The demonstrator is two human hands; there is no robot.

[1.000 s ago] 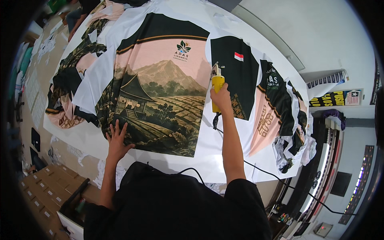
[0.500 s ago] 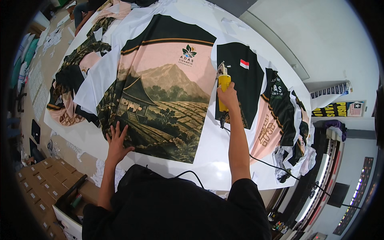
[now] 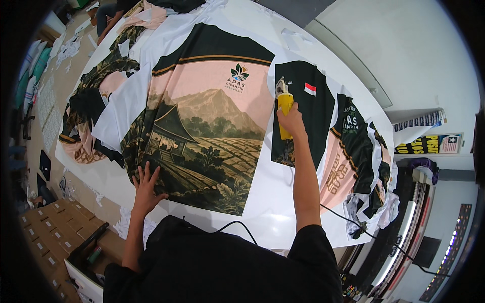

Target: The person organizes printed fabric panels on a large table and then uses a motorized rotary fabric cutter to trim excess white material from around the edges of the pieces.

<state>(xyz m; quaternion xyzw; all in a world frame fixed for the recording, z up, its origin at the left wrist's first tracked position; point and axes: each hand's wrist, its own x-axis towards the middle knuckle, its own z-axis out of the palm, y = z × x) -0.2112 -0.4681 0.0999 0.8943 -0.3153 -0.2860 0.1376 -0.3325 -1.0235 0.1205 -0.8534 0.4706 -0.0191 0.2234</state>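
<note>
Head: yellow tool (image 3: 285, 102) has advanced up dark panel (image 3: 316, 118).

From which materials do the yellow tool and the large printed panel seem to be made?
Yellow tool: body probably hard plastic, evenly coloured; its front end looks metallic, silvery grey.
Large printed panel: seemingly thin, matt fabric, judging by the folds along its left side; the fibre cannot be told.

Power tool (image 3: 285, 104) right of shirt panel (image 3: 209, 131)
</note>
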